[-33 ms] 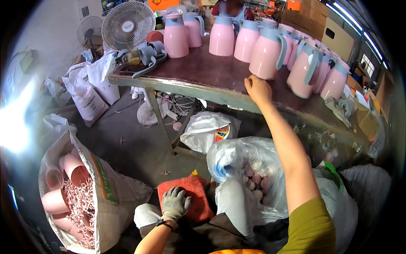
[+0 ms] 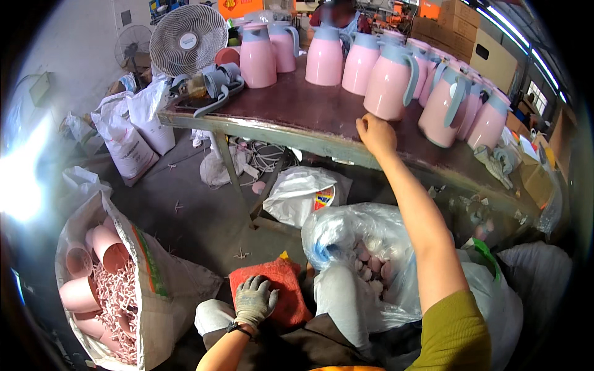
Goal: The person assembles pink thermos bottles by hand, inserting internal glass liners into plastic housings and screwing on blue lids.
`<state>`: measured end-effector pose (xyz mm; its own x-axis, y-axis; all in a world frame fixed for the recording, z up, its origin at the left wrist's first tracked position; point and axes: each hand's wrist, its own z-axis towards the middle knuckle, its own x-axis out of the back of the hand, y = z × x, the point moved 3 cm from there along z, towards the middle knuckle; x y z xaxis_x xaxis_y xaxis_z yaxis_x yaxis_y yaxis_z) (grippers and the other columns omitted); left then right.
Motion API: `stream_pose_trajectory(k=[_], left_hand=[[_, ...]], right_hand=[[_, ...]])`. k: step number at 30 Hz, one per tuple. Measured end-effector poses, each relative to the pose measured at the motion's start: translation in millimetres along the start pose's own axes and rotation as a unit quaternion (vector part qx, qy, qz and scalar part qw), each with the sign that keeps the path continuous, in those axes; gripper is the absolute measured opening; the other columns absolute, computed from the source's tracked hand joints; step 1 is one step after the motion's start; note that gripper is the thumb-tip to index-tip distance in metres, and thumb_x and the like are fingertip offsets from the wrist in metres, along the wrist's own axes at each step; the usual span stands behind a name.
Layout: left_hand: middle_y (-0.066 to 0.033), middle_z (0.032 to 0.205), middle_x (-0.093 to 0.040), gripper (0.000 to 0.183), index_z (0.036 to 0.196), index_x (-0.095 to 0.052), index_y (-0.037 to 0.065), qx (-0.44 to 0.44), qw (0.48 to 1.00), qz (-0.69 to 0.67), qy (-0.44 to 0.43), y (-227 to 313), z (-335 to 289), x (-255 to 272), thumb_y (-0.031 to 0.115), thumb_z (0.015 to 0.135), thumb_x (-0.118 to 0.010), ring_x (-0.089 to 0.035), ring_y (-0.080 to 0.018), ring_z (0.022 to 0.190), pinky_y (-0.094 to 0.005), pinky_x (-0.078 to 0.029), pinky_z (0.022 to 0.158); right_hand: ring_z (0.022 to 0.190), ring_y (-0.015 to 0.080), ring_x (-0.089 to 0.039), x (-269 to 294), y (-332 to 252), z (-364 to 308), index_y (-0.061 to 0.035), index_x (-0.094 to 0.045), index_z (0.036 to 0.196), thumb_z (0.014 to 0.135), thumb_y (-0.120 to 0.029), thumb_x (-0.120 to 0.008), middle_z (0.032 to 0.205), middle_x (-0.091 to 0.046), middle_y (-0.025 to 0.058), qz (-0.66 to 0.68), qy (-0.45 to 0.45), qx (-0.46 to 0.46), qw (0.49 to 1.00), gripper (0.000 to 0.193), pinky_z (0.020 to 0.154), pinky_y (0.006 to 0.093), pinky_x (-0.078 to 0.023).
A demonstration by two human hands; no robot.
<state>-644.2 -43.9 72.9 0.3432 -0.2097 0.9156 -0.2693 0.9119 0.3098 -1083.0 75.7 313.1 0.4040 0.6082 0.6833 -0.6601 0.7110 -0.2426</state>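
My left hand [image 2: 255, 301], in a pale work glove, lies with fingers spread on a folded red cloth [image 2: 275, 281] over my lap. My bare right hand [image 2: 376, 135] reaches out to the front edge of the dark-topped table [image 2: 291, 105]. Its fingers are curled closed, and whatever they may hold is hidden. Just beyond it stands a pink jug [image 2: 385, 89] with a grey-blue handle and collar. Another pink jug [image 2: 442, 114] stands to the right. Several more like them, such as a pink jug [image 2: 323, 59], stand upright farther back.
Grey-blue handle parts [image 2: 219, 86] and a fan [image 2: 189, 40] are at the table's left end. A woven sack [image 2: 167, 272] on my left holds pink shells and small pieces. A clear plastic bag [image 2: 346, 222] with round pieces lies by my right leg. A person [image 2: 362, 23] is behind the jugs.
The view has shifted very slightly. Both hands keep their places, the left on the red cloth and the right at the table edge.
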Motion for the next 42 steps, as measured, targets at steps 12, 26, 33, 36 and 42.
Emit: stream_pose_trajectory(k=[12, 26, 33, 36, 42], left_hand=[[-0.0087, 0.112, -0.062, 0.034, 0.101, -0.066, 0.01, 0.009, 1.0, 0.0, -0.005, -5, -3, -5, 0.038, 0.081, -0.061, -0.056, -0.0292, 0.108, -0.0457, -0.042, 0.091], [-0.0087, 0.113, -0.062, 0.033, 0.1, -0.066, 0.012, 0.01, 1.0, 0.0, -0.013, -3, 2, 1, 0.039, 0.082, -0.061, -0.056, -0.0287, 0.109, -0.0453, -0.042, 0.091], [-0.0088, 0.113, -0.062, 0.035, 0.101, -0.067, 0.012, 0.002, 1.0, 0.007, 0.006, -6, -5, -4, 0.039, 0.08, -0.063, -0.056, -0.0295, 0.11, -0.0458, -0.042, 0.092], [-0.0084, 0.115, -0.062, 0.036, 0.103, -0.066, 0.011, 0.015, 1.0, -0.006, -0.019, -4, -3, -2, 0.039, 0.081, -0.062, -0.056, -0.0287, 0.11, -0.0456, -0.042, 0.093], [-0.0084, 0.116, -0.061, 0.036, 0.104, -0.066, 0.011, 0.015, 1.0, 0.002, -0.023, -4, -4, -2, 0.04, 0.082, -0.061, -0.055, -0.0289, 0.112, -0.0456, -0.041, 0.094]], right_hand=[[0.073, 0.0358, -0.066, -4, -1, -2, -0.0082, -0.066, 0.086, 0.092, -0.036, -0.052, 0.076, -0.068, 0.0157, -0.018, 0.008, 0.012, 1.0, 0.032, 0.066, 0.0483, -0.052], [0.076, 0.0394, -0.065, -6, -1, 3, -0.0043, -0.064, 0.081, 0.092, -0.039, -0.051, 0.078, -0.067, 0.0203, -0.037, -0.014, 0.006, 0.999, 0.039, 0.07, 0.0506, -0.051], [0.075, 0.0388, -0.066, -1, -8, 0, -0.0045, -0.064, 0.08, 0.092, -0.042, -0.052, 0.076, -0.067, 0.0196, -0.026, -0.026, 0.014, 0.999, 0.041, 0.068, 0.0501, -0.051], [0.073, 0.0391, -0.065, -4, -5, 0, -0.006, -0.064, 0.08, 0.092, -0.042, -0.051, 0.076, -0.067, 0.0191, -0.035, -0.021, 0.03, 0.999, 0.04, 0.067, 0.0502, -0.052], [0.071, 0.0382, -0.064, -4, -3, -1, -0.0065, -0.063, 0.077, 0.093, -0.042, -0.05, 0.073, -0.066, 0.0174, -0.028, -0.004, 0.028, 0.999, 0.041, 0.063, 0.0503, -0.05]])
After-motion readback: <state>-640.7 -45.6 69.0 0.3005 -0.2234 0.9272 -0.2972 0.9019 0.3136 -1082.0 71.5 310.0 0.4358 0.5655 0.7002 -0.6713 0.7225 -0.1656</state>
